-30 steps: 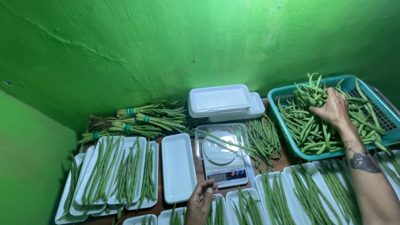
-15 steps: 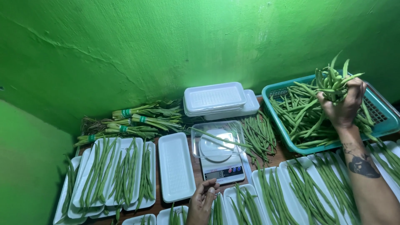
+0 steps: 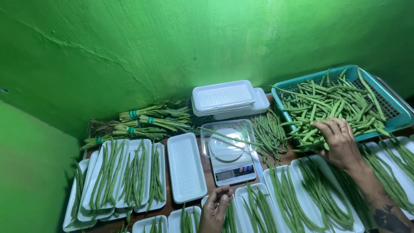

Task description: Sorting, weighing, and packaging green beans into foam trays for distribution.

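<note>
A brown wooden table (image 3: 206, 172) stood against the green wall. On it lay white foam trays (image 3: 125, 177) of green beans, one empty foam tray (image 3: 185, 166), and a small scale (image 3: 230, 166) carrying a clear tub. Behind sat a stack of white trays (image 3: 224, 97), tied bundles of lemongrass (image 3: 142, 123), loose beans (image 3: 267, 133), and a teal basket (image 3: 388, 92) of beans.

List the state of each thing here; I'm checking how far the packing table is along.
Right hand: gripping beans at the basket's front edge.
Left hand: resting on a tray below the scale.
Teal basket: heaped with beans.
Scale: clear container on top, one bean across it.
Middle foam tray: empty.
</note>
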